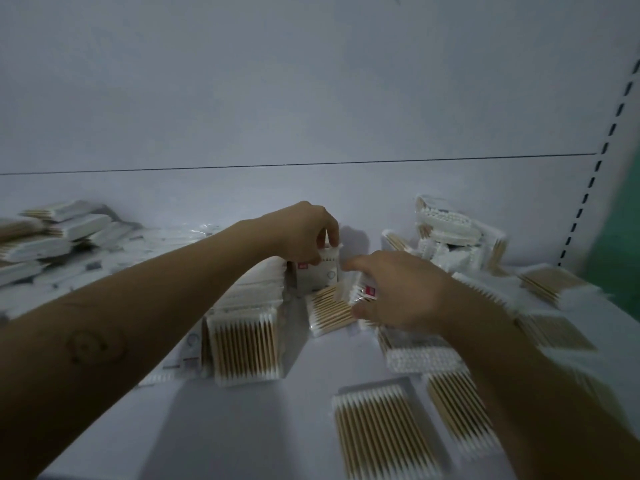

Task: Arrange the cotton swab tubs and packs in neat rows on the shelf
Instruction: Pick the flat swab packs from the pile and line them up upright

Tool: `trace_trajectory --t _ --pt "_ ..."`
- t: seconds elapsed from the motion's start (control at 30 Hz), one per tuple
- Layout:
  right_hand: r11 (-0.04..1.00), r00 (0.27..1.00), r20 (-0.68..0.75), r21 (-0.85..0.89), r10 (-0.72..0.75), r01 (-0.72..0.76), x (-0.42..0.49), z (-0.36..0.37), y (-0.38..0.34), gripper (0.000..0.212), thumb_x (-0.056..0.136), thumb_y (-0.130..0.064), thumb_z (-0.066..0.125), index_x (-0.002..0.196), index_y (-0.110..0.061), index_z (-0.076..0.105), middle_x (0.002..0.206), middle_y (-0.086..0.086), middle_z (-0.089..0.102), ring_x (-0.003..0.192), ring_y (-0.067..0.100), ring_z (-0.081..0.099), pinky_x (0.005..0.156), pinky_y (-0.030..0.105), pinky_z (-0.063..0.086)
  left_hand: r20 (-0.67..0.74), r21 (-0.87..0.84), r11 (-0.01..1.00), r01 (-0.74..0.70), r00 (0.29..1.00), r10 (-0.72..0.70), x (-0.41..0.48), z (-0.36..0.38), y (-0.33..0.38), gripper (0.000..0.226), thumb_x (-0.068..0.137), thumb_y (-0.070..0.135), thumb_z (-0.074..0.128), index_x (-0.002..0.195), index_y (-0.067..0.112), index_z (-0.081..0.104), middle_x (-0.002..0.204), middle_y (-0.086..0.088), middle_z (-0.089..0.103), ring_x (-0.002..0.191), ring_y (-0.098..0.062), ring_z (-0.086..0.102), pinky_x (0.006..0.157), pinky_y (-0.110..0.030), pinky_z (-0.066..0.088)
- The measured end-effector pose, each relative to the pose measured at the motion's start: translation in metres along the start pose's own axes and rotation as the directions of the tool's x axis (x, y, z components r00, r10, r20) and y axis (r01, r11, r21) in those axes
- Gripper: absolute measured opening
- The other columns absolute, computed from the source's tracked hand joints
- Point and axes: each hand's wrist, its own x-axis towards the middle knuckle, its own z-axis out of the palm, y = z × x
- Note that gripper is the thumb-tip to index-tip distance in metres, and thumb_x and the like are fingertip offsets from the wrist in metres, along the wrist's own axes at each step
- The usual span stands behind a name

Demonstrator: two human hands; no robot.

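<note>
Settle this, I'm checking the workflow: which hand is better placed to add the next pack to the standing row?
Right. The right hand grips a tilted pack beside the far end of the standing row, while the left hand is pinching the upright pack there.

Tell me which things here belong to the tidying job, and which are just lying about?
Job: left hand, pinching the upright pack; right hand, at a red-label pack; standing row; front packs; left pile; right pile; shelf.
Lying about: slotted post; green panel.
</note>
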Motion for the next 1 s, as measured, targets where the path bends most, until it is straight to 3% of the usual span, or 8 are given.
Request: trace_trajectory --t 0.13,0.3,0.5,0.67,0.77,0.87,1.0 --pt "1.0 1.0 -0.007 0.022 0.006 -0.006 -0.001 -0.005 0.001 0.051 0.088 -0.038 0.067 0.137 -0.035 0.05 0.132 -0.006 0.057 0.113 0.015 0.055 0.092 0.031 0.046 -0.038 0.063 0.998 -0.002 0.999 0.004 0.003 -0.002 -0.003 0.037 0.082 0.014 0.074 0.117 0.021 0.065 0.1 0.006 0.062 0.09 -0.013 0.053 0.077 -0.029 0.046" --pt "0.996 0.991 -0.131 0.085 0.037 -0.026 0.0 0.003 0.001 0.053 0.082 -0.052 0.069 0.13 -0.035 0.056 0.111 -0.012 0.058 0.094 0.01 0.052 0.085 0.032 0.046 -0.041 0.048 0.999 0.02 0.999 -0.018 0.002 0.011 -0.007 0.036 0.084 0.013 0.072 0.118 0.021 0.064 0.104 0.003 0.064 0.087 -0.013 0.055 0.077 -0.028 0.047" --pt "0.955 0.963 -0.256 0.295 0.08 0.0 0.0 0.002 -0.002 0.061 0.079 -0.055 0.071 0.133 -0.036 0.053 0.127 -0.006 0.055 0.105 0.015 0.057 0.093 0.038 0.05 -0.063 0.132 0.991 0.014 0.998 -0.005 -0.001 0.007 -0.009 0.039 0.085 0.019 0.071 0.122 0.024 0.061 0.108 0.006 0.065 0.095 -0.014 0.054 0.079 -0.03 0.048" --pt "0.946 0.955 -0.268 0.321 0.128 -0.036 0.0 0.006 -0.001 0.065 0.076 -0.059 0.072 0.132 -0.034 0.054 0.124 -0.007 0.059 0.101 0.013 0.058 0.093 0.039 0.05 -0.132 -0.003 0.999 0.037 0.99 -0.037 -0.02 -0.003 -0.005 0.036 0.087 0.021 0.071 0.121 0.023 0.061 0.113 0.005 0.063 0.098 -0.012 0.057 0.087 -0.03 0.049" --pt "0.943 0.941 -0.298 0.328 0.161 -0.058 0.001 0.006 0.0 0.069 0.073 -0.062 0.072 0.133 -0.033 0.053 0.124 -0.007 0.055 0.102 0.013 0.056 0.09 0.035 0.048 -0.216 -0.216 0.976 0.038 0.973 -0.086 -0.038 -0.009 0.007 0.023 0.093 0.024 0.063 0.116 0.023 0.064 0.103 0.008 0.064 0.092 -0.01 0.061 0.088 -0.031 0.052" --pt "0.947 0.923 -0.343 0.313 0.177 -0.066 0.004 0.004 -0.004 0.072 0.07 -0.065 0.072 0.131 -0.031 0.054 0.126 -0.006 0.05 0.102 0.013 0.053 0.084 0.031 0.046 -0.216 -0.39 0.919 0.053 0.965 -0.147 -0.05 -0.011 0.022 0.023 0.094 0.042 0.056 0.109 0.027 0.065 0.099 0.008 0.068 0.084 -0.007 0.065 0.082 -0.032 0.056" --pt "0.932 0.891 -0.417 0.362 0.178 -0.016 0.005 0.006 -0.008 0.063 0.068 -0.06 0.078 0.118 -0.026 0.06 0.116 -0.007 0.049 0.098 0.012 0.056 0.079 0.03 0.051 -0.181 -0.389 0.916 0.094 0.967 -0.176 -0.059 -0.017 0.042 0.033 0.086 0.056 0.061 0.106 0.03 0.067 0.099 0.007 0.072 0.083 -0.004 0.065 0.075 -0.026 0.056"
